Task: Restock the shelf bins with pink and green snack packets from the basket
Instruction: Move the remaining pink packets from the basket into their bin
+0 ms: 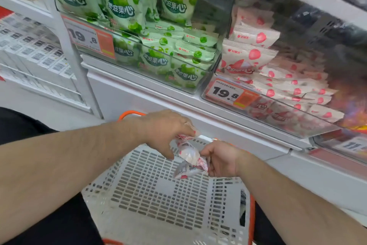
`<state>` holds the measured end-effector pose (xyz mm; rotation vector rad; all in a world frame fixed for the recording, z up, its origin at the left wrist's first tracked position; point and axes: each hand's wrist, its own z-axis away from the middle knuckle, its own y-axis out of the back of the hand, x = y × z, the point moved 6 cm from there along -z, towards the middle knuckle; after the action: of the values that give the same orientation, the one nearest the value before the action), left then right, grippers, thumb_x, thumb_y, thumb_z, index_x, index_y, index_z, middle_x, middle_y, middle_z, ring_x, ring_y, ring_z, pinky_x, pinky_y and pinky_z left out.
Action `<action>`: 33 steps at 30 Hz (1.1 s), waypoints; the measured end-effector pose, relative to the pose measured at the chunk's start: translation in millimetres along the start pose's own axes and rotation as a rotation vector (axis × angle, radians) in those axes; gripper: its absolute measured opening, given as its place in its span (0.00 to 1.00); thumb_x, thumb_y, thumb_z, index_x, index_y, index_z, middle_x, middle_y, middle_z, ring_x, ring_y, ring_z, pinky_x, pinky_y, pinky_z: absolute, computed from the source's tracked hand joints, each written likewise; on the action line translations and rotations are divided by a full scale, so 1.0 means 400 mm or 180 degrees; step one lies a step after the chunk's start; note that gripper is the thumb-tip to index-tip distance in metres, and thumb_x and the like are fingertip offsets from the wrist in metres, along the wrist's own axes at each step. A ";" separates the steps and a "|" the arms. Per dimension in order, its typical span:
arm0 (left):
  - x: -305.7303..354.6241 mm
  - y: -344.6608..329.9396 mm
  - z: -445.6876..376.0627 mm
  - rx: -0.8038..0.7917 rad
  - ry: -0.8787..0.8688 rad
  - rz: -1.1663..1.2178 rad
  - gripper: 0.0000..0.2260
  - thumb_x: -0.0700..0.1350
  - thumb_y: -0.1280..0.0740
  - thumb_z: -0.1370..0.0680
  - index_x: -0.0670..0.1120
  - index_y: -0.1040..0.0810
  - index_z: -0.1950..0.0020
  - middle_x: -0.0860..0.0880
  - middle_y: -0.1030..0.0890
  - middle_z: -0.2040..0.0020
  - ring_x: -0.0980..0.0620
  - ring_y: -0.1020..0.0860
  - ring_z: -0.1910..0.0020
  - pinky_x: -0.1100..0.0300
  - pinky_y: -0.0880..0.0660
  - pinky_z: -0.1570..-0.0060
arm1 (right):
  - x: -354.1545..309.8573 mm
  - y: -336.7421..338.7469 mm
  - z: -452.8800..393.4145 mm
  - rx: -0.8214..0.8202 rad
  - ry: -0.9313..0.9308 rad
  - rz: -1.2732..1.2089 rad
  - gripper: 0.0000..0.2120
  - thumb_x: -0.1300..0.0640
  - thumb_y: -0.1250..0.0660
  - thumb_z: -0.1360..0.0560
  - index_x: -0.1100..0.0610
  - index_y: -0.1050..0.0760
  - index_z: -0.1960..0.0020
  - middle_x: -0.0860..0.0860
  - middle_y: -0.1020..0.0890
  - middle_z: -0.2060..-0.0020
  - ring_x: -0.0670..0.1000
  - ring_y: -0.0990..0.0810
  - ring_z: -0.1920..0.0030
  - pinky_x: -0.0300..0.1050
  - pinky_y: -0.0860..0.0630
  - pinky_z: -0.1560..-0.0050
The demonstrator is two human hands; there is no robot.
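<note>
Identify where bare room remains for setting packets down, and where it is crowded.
Free: the basket floor, bare between its slotted walls below both hands. The pink bin keeps a gap behind its front wall. Crowded: the green bin, piled high. The left hand and right hand hold pink packets.

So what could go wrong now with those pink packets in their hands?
1. The pink packets hang in a loose bunch between the left hand and right hand; one might slip and drop back into the basket.
2. The pink bin already looks quite full, so added packets could slide over its clear front.
3. The green bin sits right beside it, so a packet might land in the wrong one.
</note>
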<state>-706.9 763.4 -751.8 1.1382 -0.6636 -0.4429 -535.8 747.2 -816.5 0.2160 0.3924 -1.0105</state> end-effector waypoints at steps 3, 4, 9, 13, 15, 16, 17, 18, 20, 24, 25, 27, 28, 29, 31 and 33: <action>0.054 0.026 -0.008 0.0486 -0.0224 0.0506 0.30 0.63 0.25 0.33 0.58 0.26 0.33 0.54 0.24 0.40 0.53 0.26 0.42 0.55 0.29 0.44 | -0.026 -0.002 0.065 -0.0214 0.0177 -0.0253 0.06 0.62 0.38 0.31 0.55 0.26 0.55 0.52 0.29 0.65 0.49 0.35 0.68 0.41 0.35 0.69; 0.064 0.030 -0.007 0.0646 -0.0276 0.0719 0.26 0.62 0.25 0.32 0.58 0.23 0.36 0.54 0.22 0.43 0.53 0.25 0.44 0.56 0.28 0.47 | -0.036 -0.005 0.088 -0.0200 0.0236 -0.0309 0.06 0.62 0.38 0.30 0.54 0.24 0.56 0.51 0.27 0.65 0.49 0.34 0.67 0.40 0.35 0.70; 0.011 0.069 0.028 0.1327 0.0478 0.2540 0.10 0.54 0.24 0.30 0.55 0.17 0.52 0.57 0.17 0.57 0.60 0.21 0.59 0.64 0.24 0.57 | -0.065 0.038 0.182 0.0483 0.0562 -0.0684 0.18 0.58 0.40 0.24 0.53 0.31 0.73 0.53 0.30 0.64 0.49 0.37 0.71 0.38 0.38 0.73; -0.028 0.106 0.044 0.1552 0.1152 0.3645 0.13 0.54 0.26 0.33 0.47 0.19 0.55 0.48 0.17 0.62 0.52 0.23 0.64 0.57 0.28 0.59 | -0.101 0.054 0.291 0.0577 0.0811 -0.0886 0.19 0.58 0.39 0.24 0.54 0.31 0.73 0.52 0.32 0.71 0.48 0.35 0.75 0.39 0.37 0.71; -0.016 0.128 0.044 0.1502 0.1177 0.3781 0.09 0.49 0.25 0.29 0.46 0.18 0.53 0.46 0.15 0.56 0.52 0.22 0.60 0.58 0.28 0.56 | -0.121 0.048 0.335 0.0513 0.0855 -0.0951 0.18 0.58 0.39 0.24 0.55 0.29 0.72 0.51 0.32 0.71 0.47 0.33 0.76 0.38 0.34 0.72; -0.006 0.138 0.044 0.1426 0.1154 0.3744 0.06 0.47 0.26 0.27 0.47 0.18 0.53 0.48 0.15 0.55 0.52 0.21 0.59 0.58 0.27 0.55 | -0.130 0.042 0.351 0.0480 0.0860 -0.0968 0.18 0.58 0.39 0.24 0.55 0.28 0.73 0.51 0.31 0.71 0.47 0.32 0.76 0.38 0.33 0.73; 0.008 0.147 0.043 0.1351 0.1099 0.3689 0.05 0.48 0.27 0.27 0.48 0.17 0.53 0.51 0.15 0.56 0.53 0.20 0.58 0.58 0.26 0.54 | -0.138 0.034 0.363 0.0444 0.0851 -0.0988 0.18 0.57 0.39 0.24 0.55 0.27 0.73 0.51 0.30 0.71 0.47 0.31 0.76 0.37 0.33 0.73; 0.022 0.152 0.042 0.1261 0.1035 0.3629 0.07 0.49 0.27 0.28 0.48 0.17 0.53 0.53 0.15 0.56 0.53 0.19 0.56 0.58 0.25 0.52 | -0.146 0.025 0.374 0.0403 0.0838 -0.1035 0.18 0.57 0.39 0.24 0.55 0.27 0.72 0.51 0.29 0.72 0.46 0.29 0.76 0.37 0.32 0.73; 0.052 0.157 0.040 0.1101 0.0908 0.3571 0.06 0.49 0.27 0.27 0.48 0.17 0.53 0.55 0.15 0.57 0.55 0.19 0.57 0.59 0.24 0.53 | -0.163 0.000 0.393 0.0305 0.0814 -0.1206 0.14 0.56 0.38 0.25 0.56 0.26 0.68 0.51 0.26 0.72 0.46 0.26 0.76 0.36 0.30 0.74; 0.093 0.156 0.052 0.0936 0.0653 0.3904 0.05 0.46 0.31 0.22 0.49 0.17 0.48 0.55 0.15 0.50 0.59 0.19 0.51 0.64 0.24 0.47 | -0.191 -0.024 0.420 0.0340 0.0941 -0.1427 0.12 0.54 0.38 0.24 0.58 0.24 0.63 0.53 0.23 0.72 0.49 0.22 0.75 0.37 0.26 0.72; 0.090 0.155 0.053 0.0983 0.0655 0.3982 0.08 0.48 0.30 0.23 0.48 0.17 0.46 0.53 0.15 0.48 0.56 0.18 0.48 0.60 0.24 0.44 | -0.194 -0.024 0.424 0.0403 0.0992 -0.1401 0.12 0.54 0.38 0.24 0.58 0.24 0.63 0.52 0.23 0.73 0.49 0.23 0.76 0.37 0.27 0.72; 0.079 0.153 0.061 0.1059 0.0743 0.4123 0.10 0.50 0.30 0.23 0.47 0.16 0.46 0.50 0.15 0.49 0.51 0.17 0.47 0.53 0.24 0.41 | -0.196 -0.014 0.432 0.0660 0.1133 -0.1206 0.14 0.53 0.38 0.24 0.58 0.25 0.65 0.52 0.25 0.76 0.48 0.26 0.79 0.37 0.30 0.73; 0.071 0.153 0.065 0.1080 0.0795 0.4112 0.09 0.49 0.30 0.23 0.46 0.16 0.48 0.49 0.14 0.51 0.51 0.17 0.51 0.53 0.23 0.44 | -0.198 -0.004 0.438 0.0875 0.1234 -0.1005 0.15 0.52 0.37 0.23 0.57 0.26 0.66 0.52 0.28 0.77 0.48 0.30 0.80 0.36 0.34 0.74; 0.066 0.160 0.071 0.1100 0.0808 0.4006 0.08 0.49 0.30 0.23 0.46 0.16 0.51 0.50 0.14 0.55 0.52 0.17 0.55 0.55 0.22 0.48 | -0.203 0.009 0.450 0.1156 0.1357 -0.0720 0.17 0.50 0.36 0.23 0.57 0.27 0.68 0.52 0.30 0.78 0.48 0.34 0.81 0.36 0.38 0.75; 0.065 0.179 0.083 0.1030 0.0824 0.3390 0.08 0.51 0.29 0.24 0.47 0.18 0.55 0.54 0.16 0.61 0.56 0.20 0.63 0.62 0.25 0.58 | -0.228 0.032 0.485 0.1779 0.1687 0.0192 0.22 0.45 0.33 0.25 0.59 0.25 0.70 0.54 0.31 0.77 0.50 0.37 0.81 0.37 0.40 0.75; 0.075 0.198 0.089 0.0782 0.0798 0.2516 0.08 0.54 0.29 0.25 0.49 0.19 0.54 0.55 0.16 0.60 0.58 0.20 0.63 0.64 0.26 0.61 | -0.265 0.020 0.521 0.2151 0.1911 0.1760 0.29 0.36 0.32 0.28 0.62 0.22 0.68 0.53 0.28 0.79 0.50 0.32 0.78 0.40 0.37 0.72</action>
<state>-709.9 749.5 -661.0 1.0383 -0.8946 0.4567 -533.1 760.1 -582.9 1.1894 0.4824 -0.4773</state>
